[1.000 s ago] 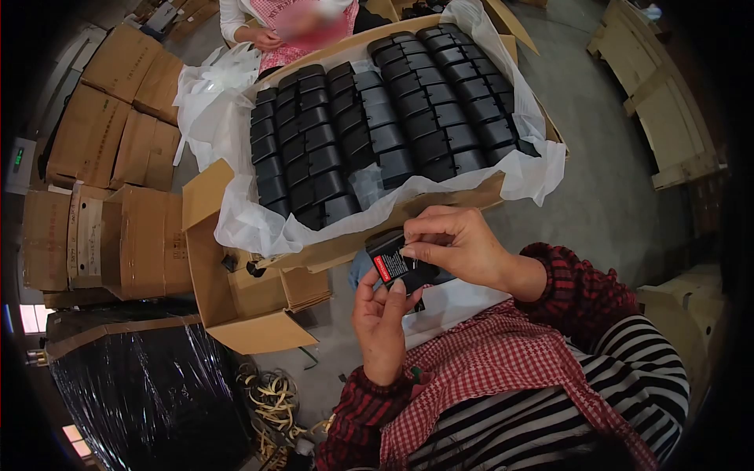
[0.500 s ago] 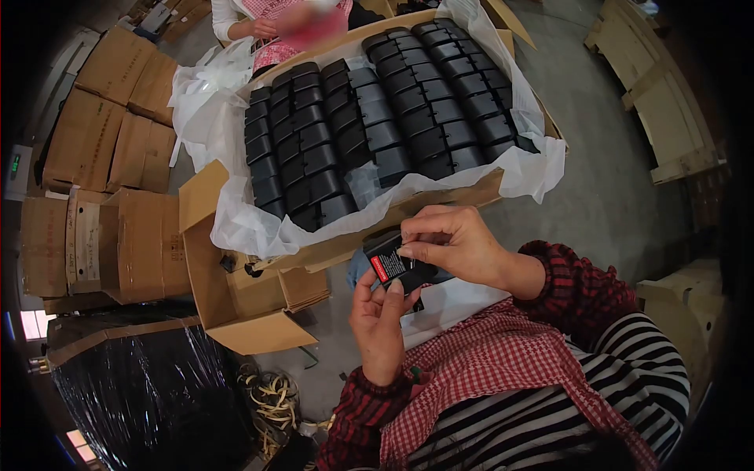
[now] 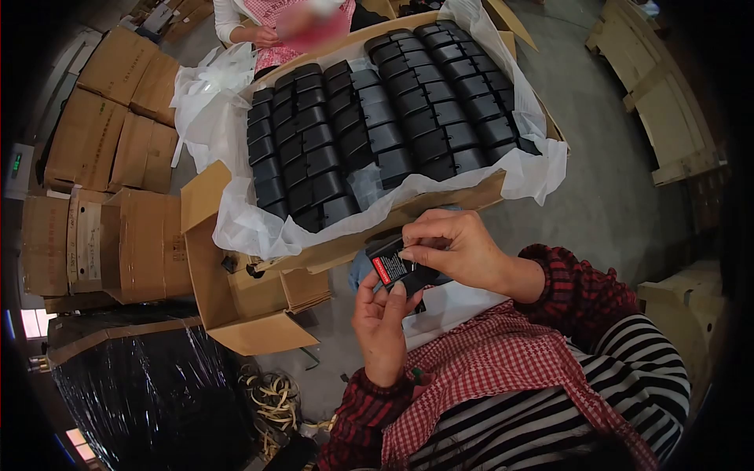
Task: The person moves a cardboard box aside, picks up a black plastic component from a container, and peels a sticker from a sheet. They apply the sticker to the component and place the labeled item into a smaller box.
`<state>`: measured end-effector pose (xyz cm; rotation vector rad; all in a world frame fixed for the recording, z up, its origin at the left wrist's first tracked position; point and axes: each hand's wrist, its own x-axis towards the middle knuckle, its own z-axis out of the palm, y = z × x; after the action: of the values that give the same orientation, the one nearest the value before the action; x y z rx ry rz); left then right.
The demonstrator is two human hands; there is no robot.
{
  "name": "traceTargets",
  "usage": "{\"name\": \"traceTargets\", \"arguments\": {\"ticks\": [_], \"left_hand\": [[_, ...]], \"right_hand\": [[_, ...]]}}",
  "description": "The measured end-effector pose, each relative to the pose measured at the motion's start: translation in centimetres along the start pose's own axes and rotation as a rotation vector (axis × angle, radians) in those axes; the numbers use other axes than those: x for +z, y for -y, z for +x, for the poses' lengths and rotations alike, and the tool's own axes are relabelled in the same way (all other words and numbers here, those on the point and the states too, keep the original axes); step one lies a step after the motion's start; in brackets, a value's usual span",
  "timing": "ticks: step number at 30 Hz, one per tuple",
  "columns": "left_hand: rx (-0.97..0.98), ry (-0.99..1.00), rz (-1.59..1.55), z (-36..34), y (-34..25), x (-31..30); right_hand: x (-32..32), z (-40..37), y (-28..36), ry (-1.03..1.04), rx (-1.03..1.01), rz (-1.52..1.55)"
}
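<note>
My left hand grips the lower edge of a small black part between thumb and fingers. The part bears a black label with a red strip and fine print too small to read. My right hand is closed in a pinch at the part's upper right side; what its fingertips hold, if anything, is too small to tell. Just beyond my hands stands a large carton lined with white wrap, holding several rows of black plastic parts.
An open carton lies left of my hands. Stacked cartons stand farther left, above a bundle in black film. Another person in a red-checked apron is across the large carton. Wooden crates stand at right.
The view has shifted very slightly. Both my hands keep nearly the same hold on the black part.
</note>
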<state>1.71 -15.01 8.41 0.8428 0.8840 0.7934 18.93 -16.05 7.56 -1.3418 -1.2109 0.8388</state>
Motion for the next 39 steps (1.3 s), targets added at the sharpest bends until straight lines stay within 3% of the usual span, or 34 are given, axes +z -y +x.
{"name": "traceTargets", "arguments": {"ticks": [15,17,19,23,25,30,32,34,35,37,39], "left_hand": [[0.026,-0.053,-0.005,0.3,0.2,0.2],[0.066,-0.072,0.113,0.7,0.9,-0.7],[0.108,-0.076,0.16,0.7,1.0,-0.6],[0.143,-0.05,0.205,0.5,0.8,-0.3],[0.127,-0.046,0.203,0.2,1.3,-0.6],[0.181,-0.183,0.208,0.0,1.4,-1.4],[0.183,-0.177,0.161,0.0,0.5,-2.6],[0.156,-0.16,0.12,-0.2,0.8,-2.3],[0.131,-0.129,0.085,-0.2,0.9,-1.9],[0.106,-0.089,0.051,-0.1,0.8,-1.5],[0.066,-0.053,0.047,-0.3,0.6,-1.3]], "right_hand": [[0.3,-0.3,0.6,-0.002,-0.057,-0.082],[0.4,-0.4,0.7,0.014,-0.047,-0.107],[0.5,-0.6,0.4,0.039,-0.168,-0.248],[0.0,-0.5,1.6,0.095,-0.222,-0.454],[-0.5,-0.3,2.5,0.219,-0.107,-0.533],[-3.8,1.0,2.3,0.111,-0.045,-0.943],[-5.1,1.4,2.0,0.071,-0.088,-0.926],[-5.4,1.6,3.3,0.257,0.008,-0.558],[-4.7,1.5,3.2,0.256,0.005,-0.559],[-2.1,0.3,1.9,0.101,-0.046,-0.309],[-0.1,-0.4,0.1,0.086,-0.078,-0.338]]}}
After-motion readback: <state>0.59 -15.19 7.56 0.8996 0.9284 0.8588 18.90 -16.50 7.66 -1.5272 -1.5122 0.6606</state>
